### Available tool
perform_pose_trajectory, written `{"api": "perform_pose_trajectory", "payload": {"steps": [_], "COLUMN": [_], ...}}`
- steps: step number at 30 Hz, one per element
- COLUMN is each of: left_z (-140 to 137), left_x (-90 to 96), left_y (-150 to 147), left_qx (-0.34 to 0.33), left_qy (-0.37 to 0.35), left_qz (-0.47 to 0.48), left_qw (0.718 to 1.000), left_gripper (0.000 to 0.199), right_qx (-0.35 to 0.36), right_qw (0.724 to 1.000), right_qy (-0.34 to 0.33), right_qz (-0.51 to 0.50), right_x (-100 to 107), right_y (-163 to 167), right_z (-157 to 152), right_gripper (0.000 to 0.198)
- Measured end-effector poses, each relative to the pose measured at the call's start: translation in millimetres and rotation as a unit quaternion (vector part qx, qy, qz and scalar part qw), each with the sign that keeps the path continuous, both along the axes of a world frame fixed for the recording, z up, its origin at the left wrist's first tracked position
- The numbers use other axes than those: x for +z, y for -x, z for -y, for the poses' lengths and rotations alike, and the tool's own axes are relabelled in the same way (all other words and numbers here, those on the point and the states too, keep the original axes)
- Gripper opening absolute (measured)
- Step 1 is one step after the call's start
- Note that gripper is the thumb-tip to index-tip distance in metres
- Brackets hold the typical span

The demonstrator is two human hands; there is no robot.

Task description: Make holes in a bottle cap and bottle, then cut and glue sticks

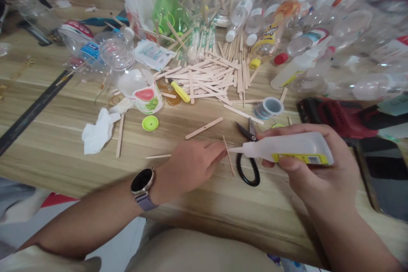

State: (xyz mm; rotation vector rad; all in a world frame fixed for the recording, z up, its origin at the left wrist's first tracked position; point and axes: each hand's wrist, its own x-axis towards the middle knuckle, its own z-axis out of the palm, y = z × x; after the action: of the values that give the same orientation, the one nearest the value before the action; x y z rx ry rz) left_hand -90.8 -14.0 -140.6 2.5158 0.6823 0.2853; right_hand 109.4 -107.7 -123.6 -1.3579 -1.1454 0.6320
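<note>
My left hand point(191, 165), with a watch point(142, 181) on its wrist, is closed at the fingertips on a thin wooden craft stick point(230, 165). The stick is seen nearly edge-on. In my right hand point(328, 182) lies a white plastic glue bottle point(296, 146) with a yellow label, held sideways. Its narrow nozzle points left and meets the stick's edge in view; whether they touch I cannot tell. Black-handled scissors point(248, 174) lie under the nozzle, blades pointing away. Just beyond my left hand rests another craft stick point(204, 128) with a dark spot in its middle.
Behind are a heap of craft sticks point(207, 78), a yellow-handled tool point(180, 90) and a spool point(270, 107). A cut bottle point(143, 93), green cap point(150, 123) and tissue point(100, 131) stand left. Plastic bottles point(306, 42), a red power tool point(334, 114) and phone point(387, 178) occupy the right.
</note>
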Motion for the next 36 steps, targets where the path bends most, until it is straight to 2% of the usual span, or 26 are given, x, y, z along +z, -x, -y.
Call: {"api": "perform_pose_trajectory", "payload": {"steps": [5, 7, 13, 15, 27, 36], "left_z": [-0.2, 0.0, 1.9, 2.3, 6.2, 6.0], "left_x": [3.5, 5.0, 9.3, 10.2, 8.3, 6.8], "left_y": [1.8, 2.6, 3.7, 3.7, 3.1, 3.8], "left_qx": [0.006, 0.007, 0.001, -0.008, -0.040, -0.044], "left_qy": [-0.014, -0.026, -0.109, -0.120, -0.096, -0.099], "left_qz": [0.027, 0.030, 0.043, 0.043, -0.028, -0.026], "left_qw": [1.000, 0.999, 0.993, 0.992, 0.994, 0.994], "left_gripper": [0.037, 0.039, 0.038, 0.036, 0.033, 0.031], "right_qx": [-0.098, -0.121, -0.077, -0.067, -0.041, -0.020], "right_qw": [0.990, 0.985, 0.987, 0.989, 0.995, 0.997], "right_qy": [-0.072, -0.081, -0.125, -0.120, -0.065, -0.050], "right_qz": [-0.078, -0.087, -0.058, -0.059, -0.070, -0.050], "right_x": [9.1, 11.5, 6.9, 4.2, -0.7, -0.2], "right_y": [6.5, 6.4, 2.0, 1.0, 2.3, 3.8], "right_z": [0.5, 0.4, 0.3, 1.2, 5.4, 5.3], "right_gripper": [0.031, 0.035, 0.039, 0.038, 0.028, 0.029]}}
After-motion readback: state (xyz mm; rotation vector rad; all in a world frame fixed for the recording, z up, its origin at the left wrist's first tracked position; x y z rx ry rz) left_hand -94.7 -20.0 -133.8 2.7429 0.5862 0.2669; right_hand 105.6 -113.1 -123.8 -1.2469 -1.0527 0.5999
